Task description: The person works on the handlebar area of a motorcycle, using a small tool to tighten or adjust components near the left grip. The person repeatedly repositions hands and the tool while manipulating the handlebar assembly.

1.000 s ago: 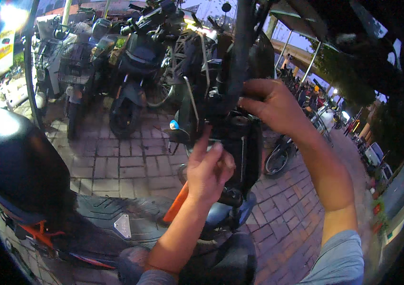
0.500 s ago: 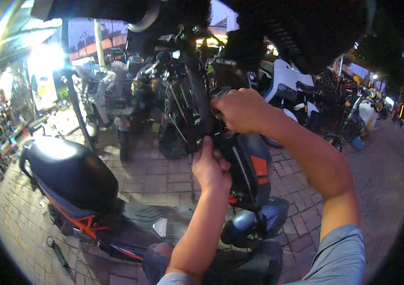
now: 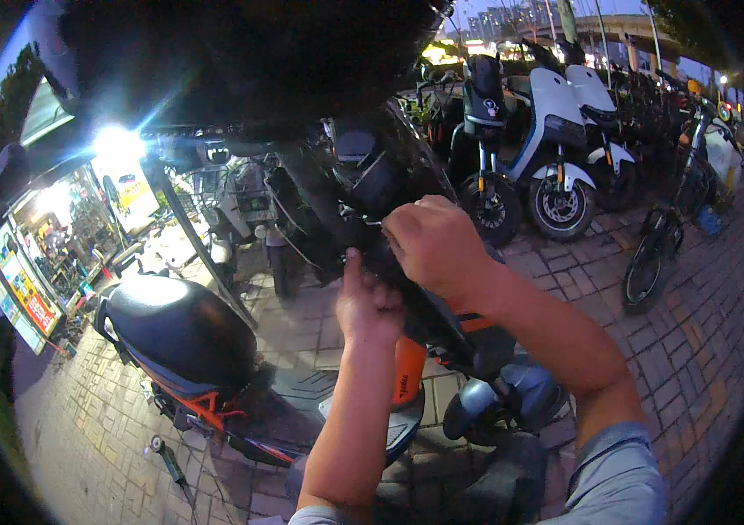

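Both my hands are at the dark front column (image 3: pixel 431 319) of an electric scooter. My left hand (image 3: pixel 370 304) is closed, its thumb pointing up against a dark part of the column. What its fingers pinch is too dark to make out. Just above and to the right, my right hand (image 3: pixel 438 243) is curled shut, with its fingertips close to a small shiny metal bit (image 3: pixel 360 215). Whatever it grips is hidden behind the fingers. Lower left is the scooter's black seat (image 3: pixel 181 337), with orange frame trim below it.
A large black shape (image 3: pixel 241 70) fills the top. White scooters (image 3: pixel 556 118) stand parked at the right, near a bicycle (image 3: pixel 652 254). A long tool with a round head (image 3: pixel 171 464) lies on the brick paving. A lit stall (image 3: pixel 57 236) is at the left.
The view has swung, bringing the white scooters more fully into sight. Both hands stay closed at the column, the right slightly lower in the picture. An orange panel now shows beside my left forearm.
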Available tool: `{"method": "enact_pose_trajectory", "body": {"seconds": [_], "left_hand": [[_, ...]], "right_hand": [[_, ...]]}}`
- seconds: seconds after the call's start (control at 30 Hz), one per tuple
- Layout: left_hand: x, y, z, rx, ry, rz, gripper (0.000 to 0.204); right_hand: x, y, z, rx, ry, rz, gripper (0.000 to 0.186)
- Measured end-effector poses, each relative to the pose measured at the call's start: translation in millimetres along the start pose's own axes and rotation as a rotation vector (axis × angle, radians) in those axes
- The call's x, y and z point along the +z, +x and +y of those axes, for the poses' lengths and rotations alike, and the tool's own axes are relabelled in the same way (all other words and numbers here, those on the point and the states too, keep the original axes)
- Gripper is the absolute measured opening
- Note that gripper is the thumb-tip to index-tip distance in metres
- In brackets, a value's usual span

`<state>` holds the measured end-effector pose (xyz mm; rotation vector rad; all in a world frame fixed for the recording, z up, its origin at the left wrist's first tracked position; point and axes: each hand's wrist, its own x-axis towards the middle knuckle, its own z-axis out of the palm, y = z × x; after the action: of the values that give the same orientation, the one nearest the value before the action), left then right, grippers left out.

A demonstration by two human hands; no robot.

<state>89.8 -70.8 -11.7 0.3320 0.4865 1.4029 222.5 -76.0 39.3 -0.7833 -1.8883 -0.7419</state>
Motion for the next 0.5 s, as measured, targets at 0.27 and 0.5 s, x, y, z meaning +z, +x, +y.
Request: {"method": "enact_pose_trajectory", "body": {"seconds": [0.27, 0.5], "left_hand": [[-35.8, 1.7, 14.3, -0.183, -0.129, -0.230, 0.023], [-63.1, -21.8, 20.7, 0.156, 0.022, 0.025, 0.011]], "right_hand": [[15.5, 6.1, -10.4, -0.020, 0.023, 0.035, 0.017], [10.8, 0.5, -12.5, -0.057, -0.075, 0.056, 0.008]]}}
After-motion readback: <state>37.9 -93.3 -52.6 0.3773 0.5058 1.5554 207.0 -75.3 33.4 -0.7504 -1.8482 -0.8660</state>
